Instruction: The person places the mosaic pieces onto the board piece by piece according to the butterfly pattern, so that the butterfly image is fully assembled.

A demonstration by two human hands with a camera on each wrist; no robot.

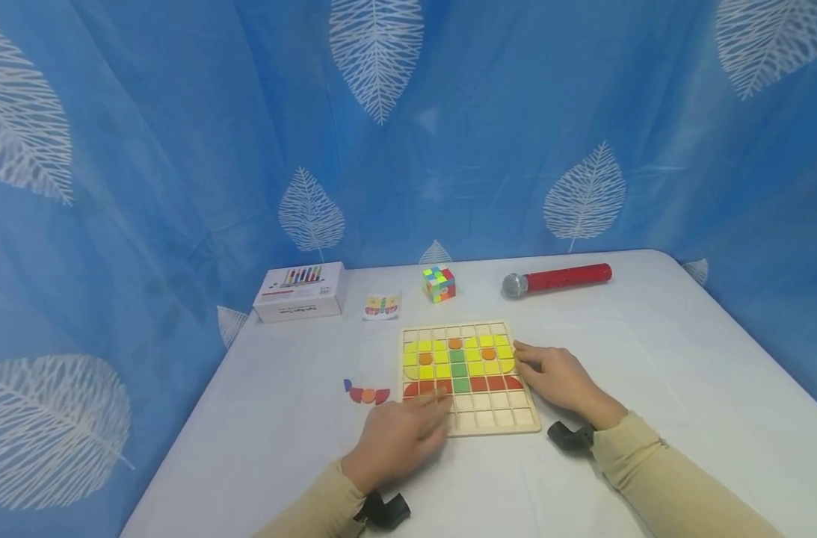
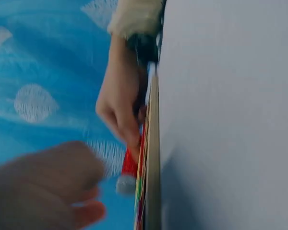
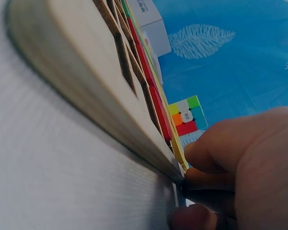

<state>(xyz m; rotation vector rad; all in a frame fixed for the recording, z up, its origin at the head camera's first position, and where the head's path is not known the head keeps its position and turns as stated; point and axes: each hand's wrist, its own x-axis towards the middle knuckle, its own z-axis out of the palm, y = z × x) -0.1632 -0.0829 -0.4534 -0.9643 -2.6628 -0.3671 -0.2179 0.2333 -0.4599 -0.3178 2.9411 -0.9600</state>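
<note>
A wooden grid board [image 1: 495,420] lies on the table, its cells filled with yellow, orange, green and red flat pieces. My left hand [image 1: 401,437] is over the board's lower left part, fingers stretched toward the row of red pieces [image 1: 487,383]. That hand is blurred in the left wrist view, and no piece shows in it. At the board's right edge, my right hand [image 1: 556,376] grips the rim between thumb and fingers. The right wrist view shows those fingers [image 3: 209,179] close around the board's edge. Left of the board lie several loose pieces [image 1: 368,396], red, orange and blue.
Behind the board stands a colour puzzle cube [image 1: 439,285]. A small card [image 1: 382,306] with a similar coloured pattern lies left of it, beside a white box [image 1: 300,293]. A red microphone [image 1: 568,278] lies at the back right. A blue leaf-patterned curtain [image 1: 448,149] hangs behind the table.
</note>
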